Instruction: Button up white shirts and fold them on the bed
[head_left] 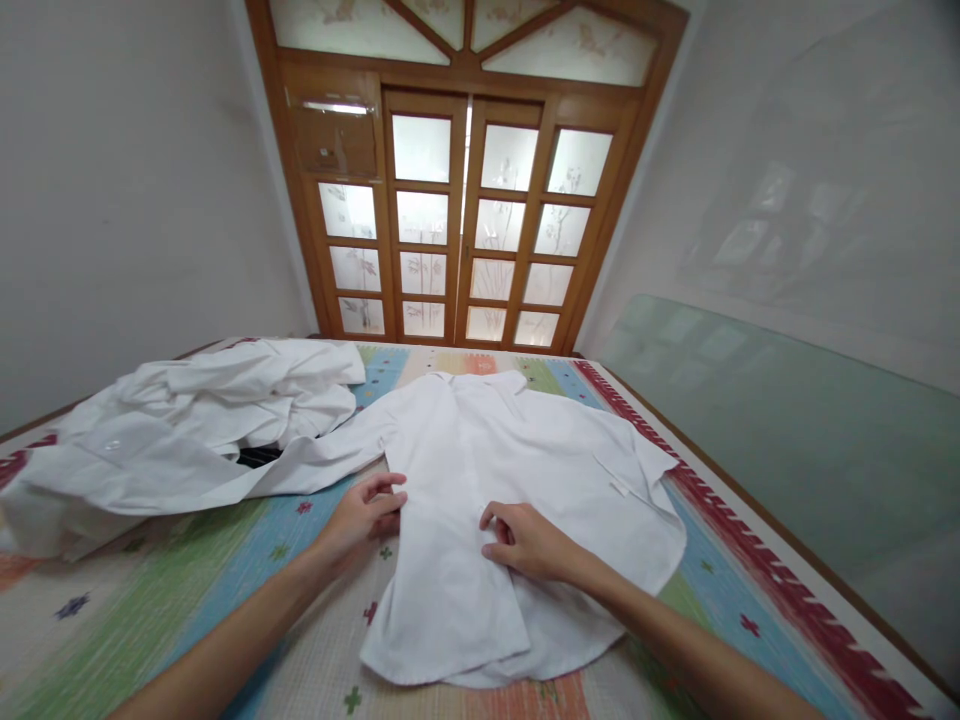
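A white shirt (450, 480) lies spread in front of me, collar away from me and hem towards me. One long sleeve stretches out to the left. My left hand (367, 510) is at the shirt's left side edge, its fingers curled in on the fabric there. Over the front of the shirt, my right hand (521, 538) has its thumb and index finger bent together at the edge of the front panel. A small pocket or tag shows on the shirt's right side.
A heap of white clothes (225, 400) lies on the left, with a dark striped bit showing beneath. Under everything is a colourful patterned bedcover (300, 570). A pale green panel (787, 420) lines the right wall. Wooden glass-paned doors (457, 220) stand beyond.
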